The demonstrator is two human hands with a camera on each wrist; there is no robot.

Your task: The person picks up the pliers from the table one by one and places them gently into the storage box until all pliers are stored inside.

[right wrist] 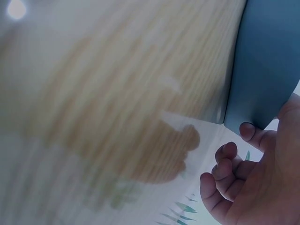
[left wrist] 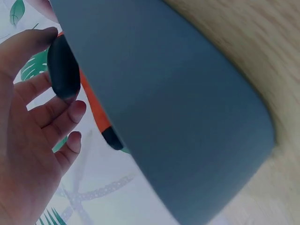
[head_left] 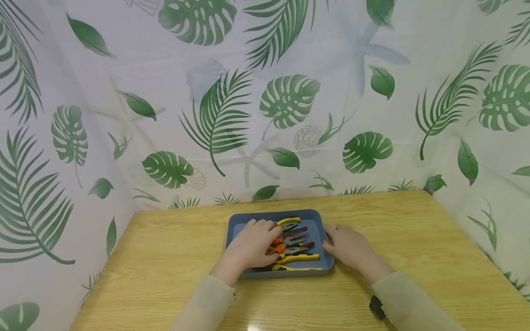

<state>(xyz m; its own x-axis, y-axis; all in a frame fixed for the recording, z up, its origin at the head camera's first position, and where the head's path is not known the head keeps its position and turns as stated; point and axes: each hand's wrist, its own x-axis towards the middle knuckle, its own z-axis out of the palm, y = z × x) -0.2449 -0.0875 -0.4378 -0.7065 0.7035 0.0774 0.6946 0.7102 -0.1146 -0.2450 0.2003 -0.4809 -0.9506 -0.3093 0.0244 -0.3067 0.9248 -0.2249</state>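
Note:
A blue-grey tray (head_left: 285, 274) stands on the table with several pliers lying in it, their jaws toward the right. My left hand (head_left: 252, 243) reaches over the tray's left part and covers many of the handles. In the left wrist view its thumb and fingers pinch a black handle end of a pair of pliers (left wrist: 64, 70); an orange handle (left wrist: 96, 105) shows beside it. My right hand (head_left: 352, 246) grips the tray's right side, with a fingertip against the outer wall (right wrist: 262, 65). Yellow-handled pliers (head_left: 304, 258) lie near the tray's front.
The wood-grain table (head_left: 174, 257) extends on both sides of the tray. A white cloth with green leaf prints (head_left: 290, 101) hangs behind the table and along its sides. A dark band (head_left: 376, 307) sits at the right sleeve.

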